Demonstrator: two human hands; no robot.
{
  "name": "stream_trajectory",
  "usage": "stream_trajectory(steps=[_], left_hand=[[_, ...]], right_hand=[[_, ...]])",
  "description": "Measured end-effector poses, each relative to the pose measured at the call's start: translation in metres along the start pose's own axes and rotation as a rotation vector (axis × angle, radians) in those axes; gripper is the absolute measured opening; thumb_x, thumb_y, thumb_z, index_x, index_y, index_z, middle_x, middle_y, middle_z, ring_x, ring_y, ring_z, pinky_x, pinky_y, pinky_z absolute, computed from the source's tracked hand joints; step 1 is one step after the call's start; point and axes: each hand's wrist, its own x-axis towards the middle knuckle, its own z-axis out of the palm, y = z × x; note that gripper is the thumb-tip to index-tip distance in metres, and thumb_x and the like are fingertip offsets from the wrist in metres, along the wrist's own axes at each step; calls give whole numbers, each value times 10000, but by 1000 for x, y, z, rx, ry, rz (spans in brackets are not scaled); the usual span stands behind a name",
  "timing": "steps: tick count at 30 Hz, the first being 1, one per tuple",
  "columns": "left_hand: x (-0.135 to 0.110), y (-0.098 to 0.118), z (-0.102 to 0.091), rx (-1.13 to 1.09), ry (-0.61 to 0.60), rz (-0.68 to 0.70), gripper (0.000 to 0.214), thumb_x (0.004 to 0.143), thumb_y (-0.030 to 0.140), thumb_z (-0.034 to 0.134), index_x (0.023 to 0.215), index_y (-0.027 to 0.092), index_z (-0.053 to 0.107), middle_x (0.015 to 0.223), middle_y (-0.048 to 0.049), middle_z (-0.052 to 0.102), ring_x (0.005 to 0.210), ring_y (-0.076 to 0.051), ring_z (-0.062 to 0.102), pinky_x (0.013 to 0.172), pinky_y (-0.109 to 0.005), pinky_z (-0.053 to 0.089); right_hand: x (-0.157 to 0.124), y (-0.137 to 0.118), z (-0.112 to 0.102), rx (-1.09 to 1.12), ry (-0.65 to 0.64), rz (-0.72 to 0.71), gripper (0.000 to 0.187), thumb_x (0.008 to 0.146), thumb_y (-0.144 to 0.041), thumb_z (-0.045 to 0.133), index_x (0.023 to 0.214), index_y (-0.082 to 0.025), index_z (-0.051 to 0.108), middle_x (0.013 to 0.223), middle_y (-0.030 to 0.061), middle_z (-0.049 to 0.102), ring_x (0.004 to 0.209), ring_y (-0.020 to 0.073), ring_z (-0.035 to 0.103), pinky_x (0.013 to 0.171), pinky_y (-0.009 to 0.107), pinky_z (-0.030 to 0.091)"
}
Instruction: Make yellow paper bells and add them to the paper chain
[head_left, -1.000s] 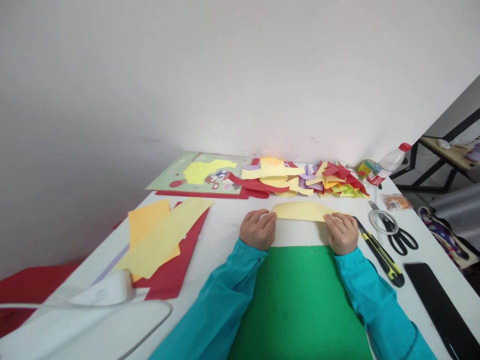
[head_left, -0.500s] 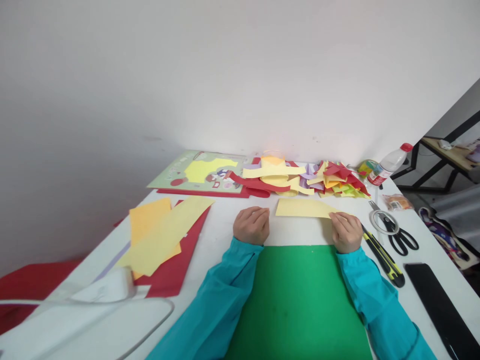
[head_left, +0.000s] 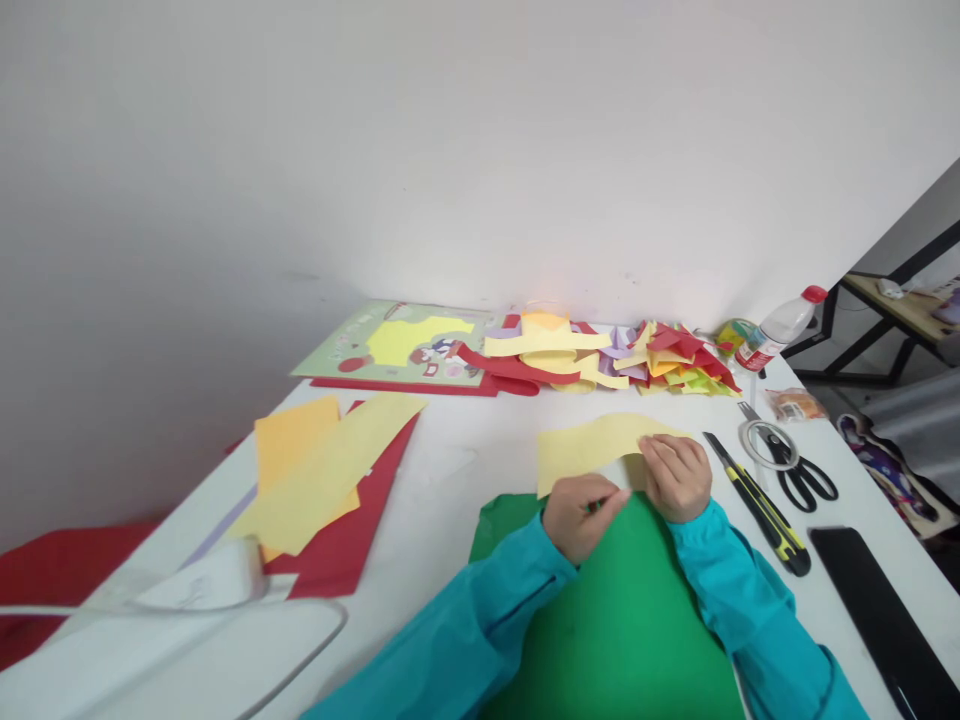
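Observation:
My right hand (head_left: 679, 478) pinches the near right part of a pale yellow paper strip (head_left: 581, 445), which bows upward between its left end and my fingers. My left hand (head_left: 583, 518) is just in front of the strip, over the green sheet (head_left: 607, 610). Its fingers are curled in and its thumb points right, towards my right hand. Whatever may be between those fingertips is hidden. Part of the strip's near edge lies behind my left hand.
Right: utility knife (head_left: 757, 505), scissors (head_left: 802, 480), tape roll (head_left: 750, 445), black phone (head_left: 885, 610), bottle (head_left: 780, 330). Back: paper scraps (head_left: 675, 360), green booklet (head_left: 352, 350). Left: orange and yellow paper (head_left: 307, 470) on red paper (head_left: 375, 510), white device (head_left: 225, 575) with cable.
My left hand has moved right and nearer to me, in front of the strip. My right hand has come slightly left and nearer with the strip, which now bows up.

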Motion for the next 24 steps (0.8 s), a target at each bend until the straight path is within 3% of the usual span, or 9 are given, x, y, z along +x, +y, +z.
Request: stream_trajectory(steps=[3,7,11,16,18,20,22,24], left_hand=[[-6,1,16,-244,-65,-213,317,783,437,589,677,176,735,509,-41,650,445,-135,571,453,-250,471],[-1,-10,21,-533,33,-445,475,678,571,646,843,133,731,734,-102,716,581,-192,651,514,-314,540],[4,-18,17,-705,172,-560,381,601,510,740,671,136,731,677,-87,714,604,-199,653,601,-343,552],[5,-19,13,-821,275,-598,272,538,404,807,558,151,711,586,-51,699,550,-184,634,593,-343,543],[6,-19,11,-857,314,-586,271,525,392,815,575,149,706,606,-49,702,612,-206,659,630,-362,550],[8,-19,8,-891,350,-570,282,518,390,817,605,149,700,633,-45,703,703,-234,680,682,-382,552],[10,-19,5,-920,369,-560,294,513,388,819,645,156,696,671,-39,705,754,-247,686,713,-398,549],[10,-19,3,-940,367,-555,303,515,383,820,690,171,694,722,-33,711,757,-240,687,730,-408,545]], right_hand=[[1,-2,-2,12,5,-16,424,790,-83,556,1201,-190,551,935,60,725,936,195,634,816,340,434],[4,-8,-8,56,-21,-87,336,835,-127,548,1167,-174,577,976,74,717,987,191,625,829,340,442],[6,-13,-10,101,-82,-162,288,880,-117,486,1143,-171,590,1019,68,709,1047,182,604,854,345,444],[4,-14,-7,83,-59,-112,347,851,-106,529,1180,-207,568,1024,45,709,1065,186,592,890,353,425],[2,-14,-5,41,-19,13,421,818,-132,585,1226,-221,537,1044,53,700,1107,218,558,929,386,399],[0,-12,-1,26,37,243,512,784,-211,644,1274,-202,493,1141,104,648,1171,280,490,972,457,359],[-3,-9,5,166,154,563,605,753,-316,681,1297,-183,453,1273,161,535,1231,325,405,992,521,328],[-6,-6,13,400,294,841,608,795,-423,613,1318,-214,385,1328,171,453,1219,309,416,934,523,393]])
